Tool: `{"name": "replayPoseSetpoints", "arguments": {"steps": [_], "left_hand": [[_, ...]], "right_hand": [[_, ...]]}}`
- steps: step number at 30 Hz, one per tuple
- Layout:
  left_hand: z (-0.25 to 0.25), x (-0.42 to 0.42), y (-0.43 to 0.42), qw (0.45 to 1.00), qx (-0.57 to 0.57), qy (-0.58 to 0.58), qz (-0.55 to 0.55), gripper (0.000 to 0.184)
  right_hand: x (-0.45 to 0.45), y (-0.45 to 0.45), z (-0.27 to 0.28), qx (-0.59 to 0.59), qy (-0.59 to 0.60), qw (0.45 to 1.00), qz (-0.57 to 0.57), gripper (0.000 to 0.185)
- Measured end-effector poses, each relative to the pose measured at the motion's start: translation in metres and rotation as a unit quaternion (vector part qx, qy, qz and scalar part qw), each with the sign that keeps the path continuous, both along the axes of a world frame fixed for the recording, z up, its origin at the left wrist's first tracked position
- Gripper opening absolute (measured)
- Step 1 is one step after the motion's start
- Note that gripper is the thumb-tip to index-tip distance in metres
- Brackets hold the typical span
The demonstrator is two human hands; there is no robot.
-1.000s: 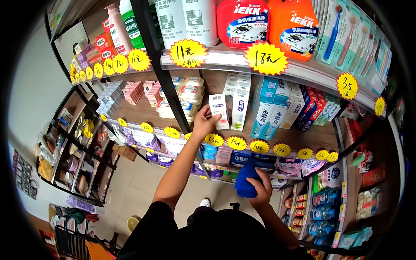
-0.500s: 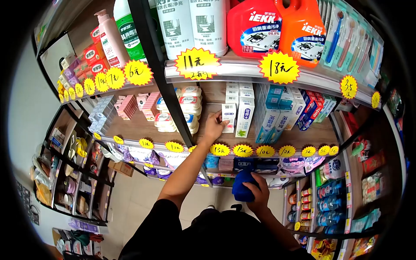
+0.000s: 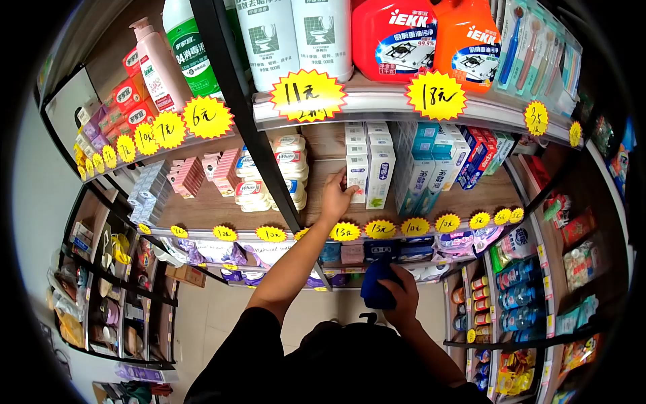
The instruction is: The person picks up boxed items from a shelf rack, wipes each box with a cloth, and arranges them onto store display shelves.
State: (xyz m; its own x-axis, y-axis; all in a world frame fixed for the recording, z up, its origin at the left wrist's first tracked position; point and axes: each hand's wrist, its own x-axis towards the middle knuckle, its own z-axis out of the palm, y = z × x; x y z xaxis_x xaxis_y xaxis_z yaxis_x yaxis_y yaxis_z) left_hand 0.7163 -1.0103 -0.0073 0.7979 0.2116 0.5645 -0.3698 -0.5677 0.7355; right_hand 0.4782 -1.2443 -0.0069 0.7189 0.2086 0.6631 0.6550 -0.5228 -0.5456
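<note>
My left hand [image 3: 338,198] reaches onto the middle shelf. Its thumb and fingers are on the lower left edge of a white toothpaste box [image 3: 357,173], the front one of a row. Right beside it stands a second row of toothpaste boxes [image 3: 381,172] with green leaves printed at the bottom. Low in front of my body, my right hand [image 3: 405,296] is closed around a bunched blue cloth [image 3: 378,285]. Part of the cloth is hidden by the fingers.
A black upright post [image 3: 269,161] stands left of my forearm, with soap packs [image 3: 291,161] behind it. More boxed toothpaste [image 3: 420,172] stands to the right. Above, red and orange cleaner bottles [image 3: 393,40] sit on the upper shelf [image 3: 377,101]. Bottles [image 3: 518,296] fill a side rack.
The whole view has shifted slightly. My left hand stays at the toothpaste box, and my right hand still holds the blue cloth.
</note>
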Motion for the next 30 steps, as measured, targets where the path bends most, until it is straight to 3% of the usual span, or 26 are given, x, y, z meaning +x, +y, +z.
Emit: {"name": "replayPoseSetpoints", "arguments": {"steps": [7, 23, 25, 26, 28, 30], "left_hand": [[0.003, 0.002, 0.001, 0.998, 0.062, -0.001, 0.007, 0.062], [-0.001, -0.004, 0.001, 0.999, 0.033, 0.030, 0.023, 0.069], [0.004, -0.022, 0.002, 0.998, -0.020, 0.010, 0.058, 0.053], [0.007, -0.032, 0.005, 0.998, -0.020, 0.011, 0.055, 0.053], [0.009, -0.065, 0.011, 0.996, -0.070, 0.058, 0.007, 0.030], [0.011, -0.106, 0.011, 0.988, -0.109, 0.098, -0.053, 0.017]], "right_hand": [[-0.003, 0.006, -0.001, 0.003, 0.012, 1.000, -0.006, 0.054], [-0.016, 0.023, 0.010, 0.011, 0.009, 1.000, -0.024, 0.050], [-0.017, 0.027, 0.009, 0.021, 0.015, 0.999, -0.031, 0.048], [-0.017, 0.029, 0.005, 0.052, 0.043, 0.997, -0.038, 0.045], [-0.021, 0.031, -0.017, 0.081, 0.075, 0.993, -0.045, 0.043], [-0.021, 0.034, -0.052, 0.290, 0.204, 0.935, -0.007, 0.038]]}}
